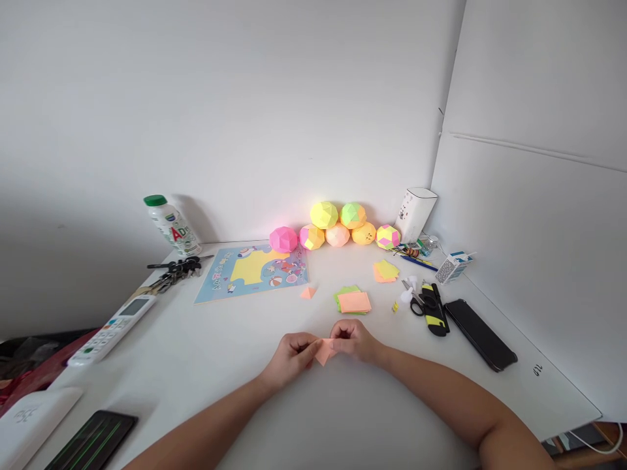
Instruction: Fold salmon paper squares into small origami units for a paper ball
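Observation:
Between both hands I hold a small folded piece of orange paper (324, 353), its pointed corner hanging downward. My left hand (295, 356) pinches its left side between thumb and fingers. On the right side, my right hand (353, 341) grips it the same way. Just beyond the hands lies a stack of orange and green paper sheets (354, 301). A folded orange paper piece (308, 293) rests to the left of that stack. Farther back on the right is a small pile of yellow and orange paper pieces (386, 270).
Several faceted paper balls (324, 215) are stacked against the wall. Left are a printed sheet (220, 277), a bottle (172, 225), keys (179, 269) and a remote control (113, 328). Scissors (417, 307), a yellow-black cutter (434, 313), a black phone (481, 334) and a small box (451, 267) lie right.

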Demonstrator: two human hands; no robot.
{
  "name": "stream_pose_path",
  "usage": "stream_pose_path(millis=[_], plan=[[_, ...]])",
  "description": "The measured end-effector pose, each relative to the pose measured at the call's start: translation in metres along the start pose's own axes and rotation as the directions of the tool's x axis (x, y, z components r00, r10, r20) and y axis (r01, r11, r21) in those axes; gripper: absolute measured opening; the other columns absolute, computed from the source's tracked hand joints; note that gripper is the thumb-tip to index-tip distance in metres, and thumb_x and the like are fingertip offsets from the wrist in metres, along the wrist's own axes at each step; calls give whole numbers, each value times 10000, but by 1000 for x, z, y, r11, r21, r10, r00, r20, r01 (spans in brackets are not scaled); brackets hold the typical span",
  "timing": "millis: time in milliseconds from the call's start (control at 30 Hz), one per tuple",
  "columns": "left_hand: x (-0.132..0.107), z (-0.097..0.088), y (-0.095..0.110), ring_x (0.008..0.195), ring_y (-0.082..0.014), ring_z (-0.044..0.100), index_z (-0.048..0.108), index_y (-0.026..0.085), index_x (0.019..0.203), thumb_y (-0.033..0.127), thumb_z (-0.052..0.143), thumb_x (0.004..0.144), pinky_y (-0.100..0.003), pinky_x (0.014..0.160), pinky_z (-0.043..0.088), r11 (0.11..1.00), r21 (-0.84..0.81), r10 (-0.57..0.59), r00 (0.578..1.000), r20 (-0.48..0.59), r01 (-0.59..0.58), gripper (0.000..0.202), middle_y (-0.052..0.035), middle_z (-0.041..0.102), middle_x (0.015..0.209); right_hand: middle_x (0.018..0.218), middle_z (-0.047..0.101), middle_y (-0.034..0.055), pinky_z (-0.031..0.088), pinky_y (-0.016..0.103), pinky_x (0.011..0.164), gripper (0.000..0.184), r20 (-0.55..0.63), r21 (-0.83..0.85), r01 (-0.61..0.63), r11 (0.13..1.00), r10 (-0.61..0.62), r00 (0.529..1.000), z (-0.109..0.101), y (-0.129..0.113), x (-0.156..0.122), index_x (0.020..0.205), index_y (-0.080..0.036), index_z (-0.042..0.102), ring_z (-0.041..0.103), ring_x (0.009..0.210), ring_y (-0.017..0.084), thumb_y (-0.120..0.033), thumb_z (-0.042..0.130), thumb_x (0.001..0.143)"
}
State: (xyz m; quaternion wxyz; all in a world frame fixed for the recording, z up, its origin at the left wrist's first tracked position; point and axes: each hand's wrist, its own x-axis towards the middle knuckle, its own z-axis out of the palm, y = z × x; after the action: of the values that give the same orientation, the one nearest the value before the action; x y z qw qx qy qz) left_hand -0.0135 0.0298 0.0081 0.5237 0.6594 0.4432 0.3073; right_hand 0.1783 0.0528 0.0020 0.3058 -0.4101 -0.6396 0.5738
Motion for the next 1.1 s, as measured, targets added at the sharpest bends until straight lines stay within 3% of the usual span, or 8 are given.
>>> stream_pose_path(millis=[200, 467, 567, 633, 767, 867, 967, 1100], plan=[[0, -3, -2, 487, -98, 367, 553, 148, 573, 384, 459, 842, -227, 489, 281, 999, -29, -18, 999, -27, 17, 370, 27, 452, 489, 517, 447, -51, 277, 204, 466, 114, -39, 157, -87, 984, 94, 995, -2, -7, 1, 553, -152, 512, 376, 498, 75, -178, 604, 615], [0, -4, -8, 477, -97, 395, 527, 161, 574, 373, 508, 801, -225, 485, 309, 985, -167, -63, 989, -131, 41, 311, 29, 474, 511, 497, 422, -58, 270, 209, 458, 131, -48, 242, -54, 969, 68, 997, -8, 2, 4, 542, -161, 487, 356, 467, 73, -174, 594, 615], [1, -5, -9, 452, -96, 387, 475, 177, 585, 416, 486, 805, -221, 462, 304, 966, -253, -101, 981, -166, 57, 325, 36, 460, 510, 552, 435, -47, 288, 211, 464, 137, -115, 163, 54, 985, -35, 993, -7, 5, 2, 599, -167, 487, 374, 491, 81, -209, 583, 687], [0, -6, -8, 467, -105, 399, 462, 176, 571, 447, 431, 836, -230, 481, 327, 976, -215, -53, 994, -96, 32, 381, 31, 445, 500, 591, 451, -35, 314, 218, 483, 131, -171, -7, 202, 979, -200, 965, -3, 5, -1, 640, -173, 489, 391, 519, 89, -220, 565, 736], [-2, -6, -3, 584, -127, 461, 566, 157, 752, 468, 388, 867, -253, 586, 380, 992, -94, 86, 995, 55, -80, 376, -16, 546, 682, 612, 493, -7, 349, 237, 515, 114, -119, -503, 519, 691, -650, 750, 7, 7, -6, 647, -180, 508, 416, 545, 106, -149, 534, 754], [-1, -6, 0, 602, -127, 441, 558, 161, 779, 468, 414, 862, -241, 584, 362, 996, -43, 87, 994, 71, -84, 349, 3, 508, 654, 664, 556, 26, 365, 261, 543, 123, 39, -718, 550, 426, -765, 643, 10, 11, -7, 680, -190, 546, 433, 585, 130, -121, 515, 777], [-1, -5, 1, 583, -117, 417, 511, 169, 728, 466, 406, 868, -236, 572, 352, 998, -62, 36, 998, 48, -33, 345, 24, 463, 611, 679, 571, 41, 351, 285, 536, 167, 151, -784, 525, 330, -720, 678, 10, 16, -9, 676, -205, 566, 421, 593, 148, -142, 500, 816], [-1, -4, 2, 591, -117, 456, 486, 180, 764, 467, 445, 847, -248, 585, 384, 985, -172, -12, 999, 43, 20, 302, 22, 496, 640, 639, 541, 46, 353, 305, 533, 243, 217, -774, 506, 381, -591, 777, 11, 21, -11, 661, -233, 583, 409, 593, 165, -161, 459, 858]])
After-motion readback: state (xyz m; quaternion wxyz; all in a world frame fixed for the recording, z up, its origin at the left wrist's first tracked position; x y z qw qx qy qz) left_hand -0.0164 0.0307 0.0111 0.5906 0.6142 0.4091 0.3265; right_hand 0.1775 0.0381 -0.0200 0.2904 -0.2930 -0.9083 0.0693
